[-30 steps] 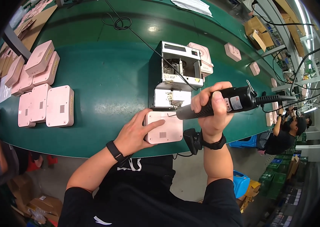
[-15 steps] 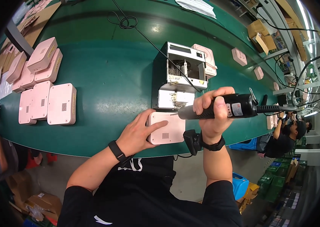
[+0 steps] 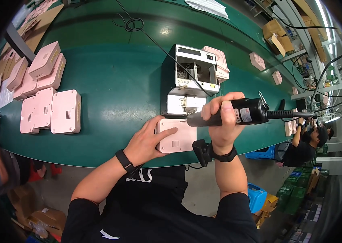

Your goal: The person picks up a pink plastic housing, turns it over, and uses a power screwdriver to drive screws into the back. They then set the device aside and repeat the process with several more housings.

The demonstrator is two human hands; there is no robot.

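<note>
My left hand [image 3: 146, 139] is closed round the left end of a pale pink plastic case [image 3: 183, 141], its index finger lying across the top. The case rests on the green bench near the front edge, with a slotted vent and corner holes facing up. My right hand [image 3: 224, 117] grips a black corded electric screwdriver [image 3: 248, 111], held almost level. The thin bit points left, over the far edge of the case; whether it touches a hole I cannot tell. Just beyond the case stands a black and white screw feeder [image 3: 191, 75] with an open window.
Several pink cases [image 3: 65, 111] lie grouped on the left, some stacked. More cases [image 3: 216, 60] stand behind the feeder and along the right. A black cable [image 3: 155, 38] crosses the bench to the feeder. Co-workers sit at the far left and at the right [image 3: 306, 141].
The screwdriver and my right hand have shifted slightly left. My left hand keeps its hold on the case. At the far left, a co-worker's hands have moved.
</note>
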